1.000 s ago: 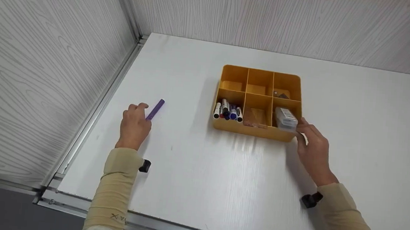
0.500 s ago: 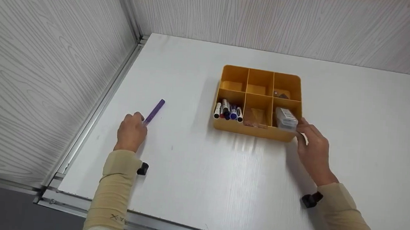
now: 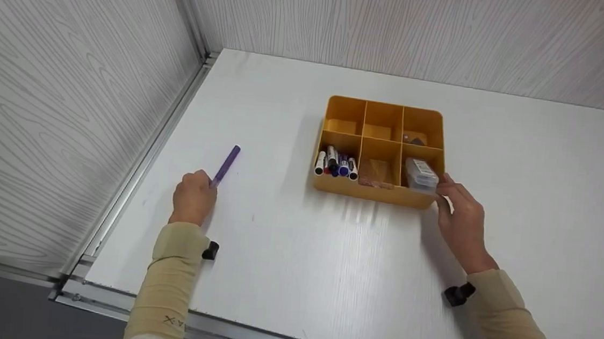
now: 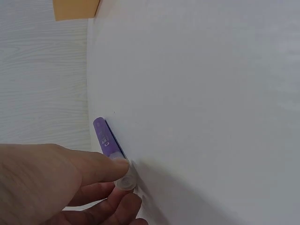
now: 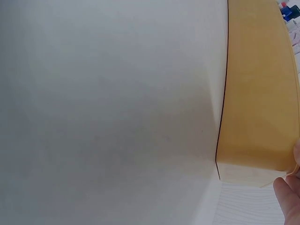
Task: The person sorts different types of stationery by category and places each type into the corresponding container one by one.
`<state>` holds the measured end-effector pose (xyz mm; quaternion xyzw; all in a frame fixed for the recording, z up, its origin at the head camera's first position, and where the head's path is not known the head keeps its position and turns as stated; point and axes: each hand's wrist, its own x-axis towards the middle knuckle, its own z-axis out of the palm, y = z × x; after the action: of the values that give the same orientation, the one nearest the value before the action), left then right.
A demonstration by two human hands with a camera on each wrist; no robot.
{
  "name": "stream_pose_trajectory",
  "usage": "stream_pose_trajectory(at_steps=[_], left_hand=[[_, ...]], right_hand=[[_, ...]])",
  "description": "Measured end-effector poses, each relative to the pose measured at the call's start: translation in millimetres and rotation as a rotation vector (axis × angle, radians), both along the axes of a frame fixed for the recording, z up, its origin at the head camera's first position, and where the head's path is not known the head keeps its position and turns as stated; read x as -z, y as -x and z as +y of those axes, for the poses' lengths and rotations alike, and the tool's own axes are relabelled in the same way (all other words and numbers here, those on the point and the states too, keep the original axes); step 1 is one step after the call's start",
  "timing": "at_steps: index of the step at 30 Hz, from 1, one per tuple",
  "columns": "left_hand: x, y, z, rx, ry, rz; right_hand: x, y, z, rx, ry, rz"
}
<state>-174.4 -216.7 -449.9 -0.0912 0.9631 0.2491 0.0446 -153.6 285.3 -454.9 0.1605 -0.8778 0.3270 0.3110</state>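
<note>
A slim purple tube with a clear end (image 3: 227, 164) lies slanted at the left of the table. My left hand (image 3: 193, 198) pinches its near, clear end; in the left wrist view the thumb presses from above, with fingers beneath, and the purple part (image 4: 105, 136) points away. A yellow six-compartment organizer box (image 3: 344, 186) stands right of centre. My right hand (image 3: 461, 220) grips its front right corner, beside a clear plastic case (image 3: 422, 175). The right wrist view shows the box's side wall (image 5: 258, 84) and only some fingertips.
Several markers (image 3: 335, 162) fill the front left compartment. A clear piece (image 3: 376, 182) lies at the front middle one, and small dark items (image 3: 416, 141) are in the back right. Wood-patterned panels (image 3: 399, 31) border the white table (image 3: 283, 276) at the back and left.
My left hand has drawn back a little along the purple tube to its near end, its fingers closing there. The tube has shifted very slightly left. My right hand and the box stay put.
</note>
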Motion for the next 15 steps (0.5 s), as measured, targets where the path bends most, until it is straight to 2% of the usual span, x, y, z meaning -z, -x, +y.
stream_pose_trajectory(at_steps=[7, 15], left_hand=[[3.8, -1.7, 1.2, -0.010, 0.027, 0.061], [1.6, -1.2, 4.6, -0.015, 0.046, 0.010]], right_hand=[[0.1, -0.5, -0.8, -0.002, 0.011, 0.004], [1.1, 0.0, 0.4, 0.008, -0.006, -0.012]])
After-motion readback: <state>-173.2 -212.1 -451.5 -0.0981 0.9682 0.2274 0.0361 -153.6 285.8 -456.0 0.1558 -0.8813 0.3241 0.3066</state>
